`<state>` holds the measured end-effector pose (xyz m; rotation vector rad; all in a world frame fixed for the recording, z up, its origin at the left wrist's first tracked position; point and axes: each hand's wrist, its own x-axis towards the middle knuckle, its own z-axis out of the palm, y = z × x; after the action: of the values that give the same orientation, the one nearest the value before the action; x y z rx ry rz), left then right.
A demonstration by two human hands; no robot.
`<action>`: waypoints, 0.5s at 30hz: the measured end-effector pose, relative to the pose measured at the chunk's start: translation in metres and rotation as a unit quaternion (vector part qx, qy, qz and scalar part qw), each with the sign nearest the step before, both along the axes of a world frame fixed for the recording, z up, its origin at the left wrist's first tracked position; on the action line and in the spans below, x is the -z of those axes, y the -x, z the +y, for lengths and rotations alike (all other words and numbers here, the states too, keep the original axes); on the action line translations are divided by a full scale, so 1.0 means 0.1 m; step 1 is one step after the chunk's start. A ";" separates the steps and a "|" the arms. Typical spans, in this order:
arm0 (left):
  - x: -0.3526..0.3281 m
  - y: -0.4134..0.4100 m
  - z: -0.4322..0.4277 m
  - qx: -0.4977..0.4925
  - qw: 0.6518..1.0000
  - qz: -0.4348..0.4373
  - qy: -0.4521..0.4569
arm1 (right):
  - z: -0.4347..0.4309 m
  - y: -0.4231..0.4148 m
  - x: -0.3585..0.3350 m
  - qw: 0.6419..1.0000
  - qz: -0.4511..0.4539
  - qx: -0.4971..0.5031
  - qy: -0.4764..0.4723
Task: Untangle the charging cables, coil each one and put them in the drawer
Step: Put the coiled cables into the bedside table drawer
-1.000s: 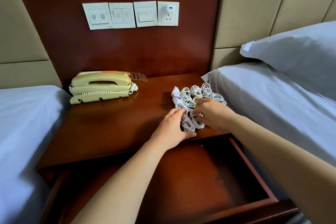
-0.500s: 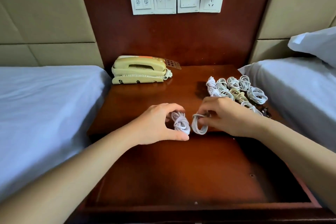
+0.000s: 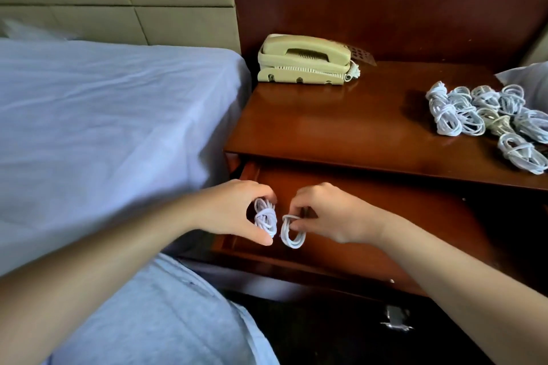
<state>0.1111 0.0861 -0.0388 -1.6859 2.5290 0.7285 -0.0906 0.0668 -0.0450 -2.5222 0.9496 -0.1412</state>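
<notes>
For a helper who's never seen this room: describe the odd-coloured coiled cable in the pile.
Find the wooden nightstand holding the beige telephone. On the right of its top lies a pile of coiled cables. The tan coil sits amid them, the only one not white.

Cable pile [image 3: 486, 115] partly beyond the right edge; shiny blurred object [image 3: 396, 318] low down, unidentifiable

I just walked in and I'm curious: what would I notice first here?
Two hands hover over the open drawer: the left hand pinches one white coil, the right hand a second coil. A pile of coiled cables lies on the nightstand at its right, a beige telephone at its back.
</notes>
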 end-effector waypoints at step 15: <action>0.06 0.06 0.06 0.038 0.985 -0.155 -0.067 | 0.08 -0.22 0.27 0.999 -0.005 -0.034 -0.014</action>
<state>0.1054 0.0924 -0.0447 -1.5159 2.2637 0.5643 -0.0684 0.0746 -0.0715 -2.5215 0.8548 -0.1185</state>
